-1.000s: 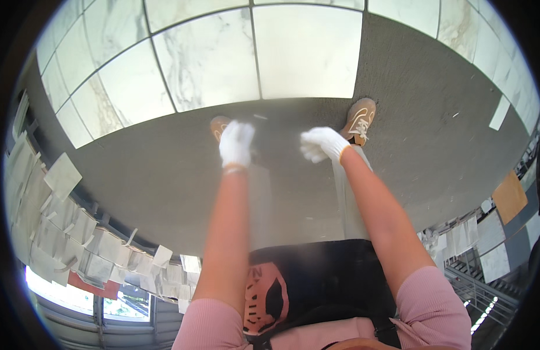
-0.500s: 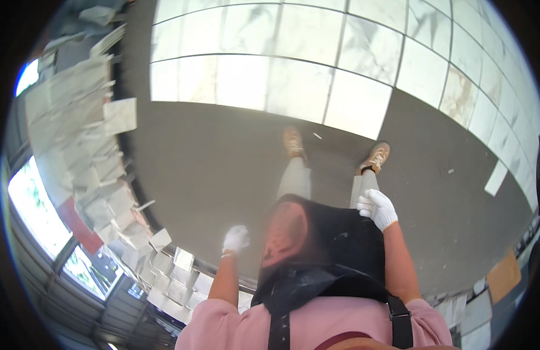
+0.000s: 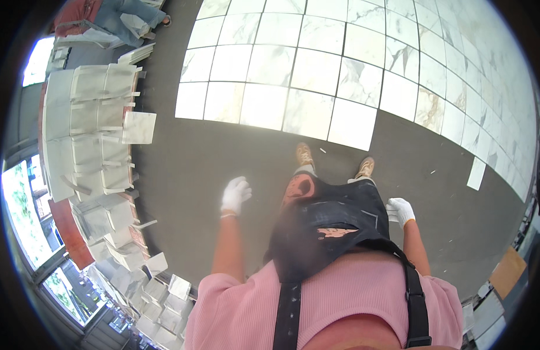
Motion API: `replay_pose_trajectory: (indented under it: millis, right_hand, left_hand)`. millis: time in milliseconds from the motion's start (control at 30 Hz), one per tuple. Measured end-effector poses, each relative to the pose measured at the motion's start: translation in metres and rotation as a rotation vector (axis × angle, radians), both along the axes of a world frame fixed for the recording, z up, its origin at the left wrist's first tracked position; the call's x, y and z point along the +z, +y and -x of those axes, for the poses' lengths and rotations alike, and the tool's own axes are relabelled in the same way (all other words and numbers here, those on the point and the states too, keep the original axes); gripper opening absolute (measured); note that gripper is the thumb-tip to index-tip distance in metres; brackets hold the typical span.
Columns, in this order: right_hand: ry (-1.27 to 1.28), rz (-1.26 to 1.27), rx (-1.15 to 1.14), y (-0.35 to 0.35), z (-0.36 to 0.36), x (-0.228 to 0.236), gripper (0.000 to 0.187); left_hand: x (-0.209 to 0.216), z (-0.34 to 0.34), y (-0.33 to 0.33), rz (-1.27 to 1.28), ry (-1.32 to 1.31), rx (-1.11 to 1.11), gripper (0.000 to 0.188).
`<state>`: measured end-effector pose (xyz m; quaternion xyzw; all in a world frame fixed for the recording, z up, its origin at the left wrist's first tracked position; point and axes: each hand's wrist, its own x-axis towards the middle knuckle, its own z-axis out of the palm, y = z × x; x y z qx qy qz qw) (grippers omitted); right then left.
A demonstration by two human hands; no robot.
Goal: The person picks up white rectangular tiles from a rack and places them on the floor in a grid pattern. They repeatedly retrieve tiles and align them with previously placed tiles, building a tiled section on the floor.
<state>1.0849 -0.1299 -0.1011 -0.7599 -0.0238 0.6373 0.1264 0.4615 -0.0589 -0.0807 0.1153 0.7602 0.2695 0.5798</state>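
Note:
Both my hands wear white knit gloves and hang at my sides above the grey floor [image 3: 182,169]. My left hand [image 3: 237,195] reaches forward on the left, its fingers curled in and nothing showing in them. Beside my dark apron [image 3: 334,216], my right hand [image 3: 401,211] is low, with fingers loosely bent inward and holding nothing visible. Neither hand touches a thing. In front of my shoes lies a grid of white marbled tiles [image 3: 316,67], its near edge stepped. A narrow white tile strip [image 3: 476,174] sits at the grid's right edge.
Stacks of pale tiles [image 3: 86,131] line the left side, one tile [image 3: 139,128] jutting out over the floor. More tile pieces [image 3: 165,309] stand at lower left. A person [image 3: 115,20] in blue trousers is at far upper left. A brown board [image 3: 507,273] stands at lower right.
My left hand has swung forward and up; my right hand has moved back, away from my leg, to the right. The tile grid and the left stacks have shifted in view, and another person now shows.

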Motion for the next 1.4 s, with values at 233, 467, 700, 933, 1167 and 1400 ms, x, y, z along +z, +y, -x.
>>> replay_pose_trajectory:
  millis: [233,467,700,933,1167,1400]
  right_hand:
    - [0.121,-0.058,0.183,-0.008,-0.006,0.005,0.024]
    - [0.117,-0.301,0.152,-0.020,-0.043,0.014,0.021]
    - [0.249,0.262,0.385,-0.132,-0.131,-0.027,0.019]
    - [0.026,0.007,0.136,-0.198,-0.162,-0.026,0.017]
    - [0.079,-0.162,0.114,-0.226,-0.131,-0.007,0.019]
    - [0.034,0.046,0.345,-0.292,-0.096,0.000,0.018]
  left_hand:
    - [0.005,0.031,-0.145,0.087,0.046,0.227,0.038]
    - [-0.006,-0.020,-0.332,0.107,0.329,-0.557,0.007]
    - [0.055,-0.079,-0.362,-0.009,0.171,-0.163,0.020]
    - [0.084,-0.118,-0.350,0.055,0.071,0.116,0.043]
    - [0.073,-0.102,-0.379,0.061,0.011,0.056,0.047]
    - [0.059,-0.075,-0.503,0.009,0.066,0.156,0.048]
